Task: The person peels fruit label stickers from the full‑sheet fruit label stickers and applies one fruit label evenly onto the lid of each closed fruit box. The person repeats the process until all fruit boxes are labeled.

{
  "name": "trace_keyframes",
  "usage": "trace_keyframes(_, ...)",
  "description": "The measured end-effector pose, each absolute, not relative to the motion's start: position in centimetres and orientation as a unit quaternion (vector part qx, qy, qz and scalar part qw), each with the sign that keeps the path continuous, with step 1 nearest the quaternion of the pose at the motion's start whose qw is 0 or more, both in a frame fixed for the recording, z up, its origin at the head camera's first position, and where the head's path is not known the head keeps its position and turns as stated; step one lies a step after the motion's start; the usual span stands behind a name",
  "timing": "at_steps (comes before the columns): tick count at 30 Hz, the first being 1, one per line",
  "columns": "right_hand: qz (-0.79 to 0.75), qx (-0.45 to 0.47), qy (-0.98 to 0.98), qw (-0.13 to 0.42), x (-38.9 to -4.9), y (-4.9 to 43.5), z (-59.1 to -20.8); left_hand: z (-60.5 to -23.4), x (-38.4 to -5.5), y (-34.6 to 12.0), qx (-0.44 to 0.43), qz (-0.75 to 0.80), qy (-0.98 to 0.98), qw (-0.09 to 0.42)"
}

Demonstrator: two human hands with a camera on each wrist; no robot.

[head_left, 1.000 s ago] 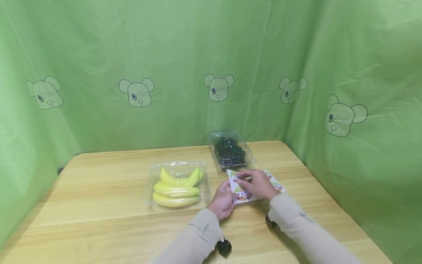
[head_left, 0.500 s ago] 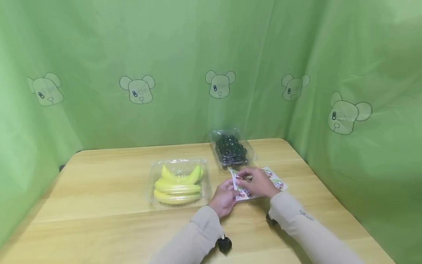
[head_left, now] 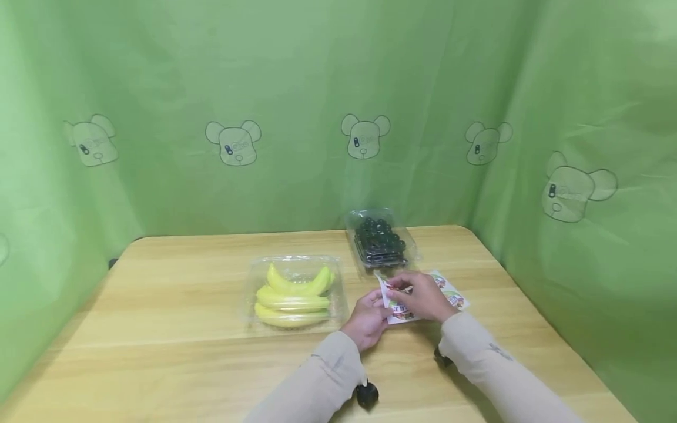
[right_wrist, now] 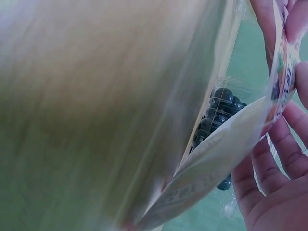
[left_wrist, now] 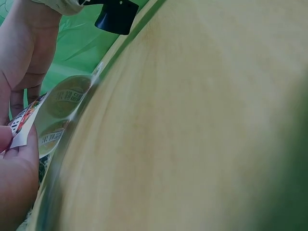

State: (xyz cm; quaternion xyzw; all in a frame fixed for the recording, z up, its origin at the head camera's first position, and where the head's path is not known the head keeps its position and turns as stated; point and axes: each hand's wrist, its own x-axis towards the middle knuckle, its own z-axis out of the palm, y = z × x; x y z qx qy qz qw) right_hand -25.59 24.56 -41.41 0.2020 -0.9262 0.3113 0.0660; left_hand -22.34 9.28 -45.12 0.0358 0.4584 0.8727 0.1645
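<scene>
A white sheet of round fruit stickers (head_left: 459, 301) is held above the table in the head view. My left hand (head_left: 365, 324) grips its left edge, thumb on top. My right hand (head_left: 426, 296) reaches over from the right, its thumb and index finger pinching at a sticker near that edge. Whether the sticker is lifted cannot be told. In the left wrist view the sheet (left_wrist: 55, 120) bends, its back showing the stickers faintly. The right wrist view shows my right hand (right_wrist: 276, 192) with its other fingers spread behind the sheet (right_wrist: 224, 147).
A clear clamshell of yellow bananas (head_left: 293, 302) stands left of the hands. Just beyond the sheet is a clear box of dark grapes (head_left: 379, 241), near the far edge of the wooden table (head_left: 185, 294). Green curtains (head_left: 296, 70) enclose the table.
The head view has shifted slightly, moving everything a little rightward in the picture. Both hands keep hold of the sheet, whose left edge now bends more beside the fingers.
</scene>
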Motion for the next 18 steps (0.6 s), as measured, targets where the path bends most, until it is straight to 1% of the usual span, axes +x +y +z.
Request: trace_keyframes(18,0.317,0.216,-0.922,0.046,-25.45,24.56,-40.82,-44.82,-22.29,9.34,0.017,0.864,0.477,0.161)
